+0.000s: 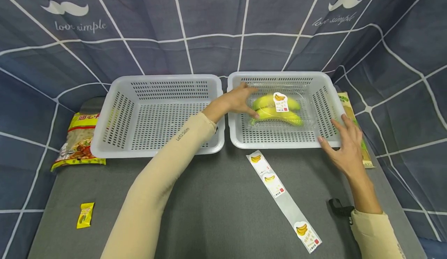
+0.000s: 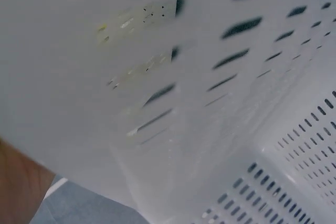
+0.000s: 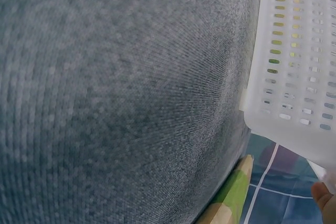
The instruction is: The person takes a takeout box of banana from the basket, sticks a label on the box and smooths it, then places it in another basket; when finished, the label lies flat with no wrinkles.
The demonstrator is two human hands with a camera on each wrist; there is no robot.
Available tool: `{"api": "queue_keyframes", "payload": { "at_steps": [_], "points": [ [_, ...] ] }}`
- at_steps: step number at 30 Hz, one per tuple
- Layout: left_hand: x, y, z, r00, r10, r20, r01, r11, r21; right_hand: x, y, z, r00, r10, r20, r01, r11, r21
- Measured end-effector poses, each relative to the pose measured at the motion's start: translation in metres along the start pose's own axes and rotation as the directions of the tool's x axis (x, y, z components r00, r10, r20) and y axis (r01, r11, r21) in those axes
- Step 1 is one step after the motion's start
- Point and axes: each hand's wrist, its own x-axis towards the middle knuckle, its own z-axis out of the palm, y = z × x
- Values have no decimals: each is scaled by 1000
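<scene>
A clear plastic box [image 1: 307, 113] with yellow-green bananas [image 1: 267, 115] lies in the right-hand white basket [image 1: 279, 144]. On it is a white banana-picture label [image 1: 281, 102]. My left hand [image 1: 239, 99] reaches over the basket's left rim, fingers and thumb spread at the box's left end. Only a strip of that hand [image 2: 21, 187] shows in the left wrist view, beside a slotted basket wall. My right hand [image 1: 345, 142] is at the basket's right front corner, fingers spread about the rim. In the right wrist view its fingertip [image 3: 321, 198] shows below the basket [image 3: 294, 124].
Left of it stands a second white basket [image 1: 164, 120]. A strip of banana labels [image 1: 284, 202] lies on the grey table [image 1: 216, 204]. A small yellow packet [image 1: 85, 215] lies at front left; a food bag [image 1: 78, 138] and a green-yellow bag [image 1: 366, 152] flank the baskets.
</scene>
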Motion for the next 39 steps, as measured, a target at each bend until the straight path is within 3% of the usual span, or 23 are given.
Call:
{"api": "queue_keyframes", "payload": {
  "at_steps": [21,26,33,39],
  "points": [
    [-6,-2,-4,999,-40,11,40,998,39,2,-5,3,1000,-14,3,14,1000,-2],
    [-11,0,-8,1000,-9,-6,10,998,65,2,-4,2,1000,-19,-5,19,1000,7],
    [-40,8,-24,991,114,-67,-107,990,94,1,-4,0,1000,-24,-12,24,1000,10],
    [-85,20,-32,955,245,-166,-226,966,123,0,-2,0,998,-46,-35,46,999,17]
  ]
}}
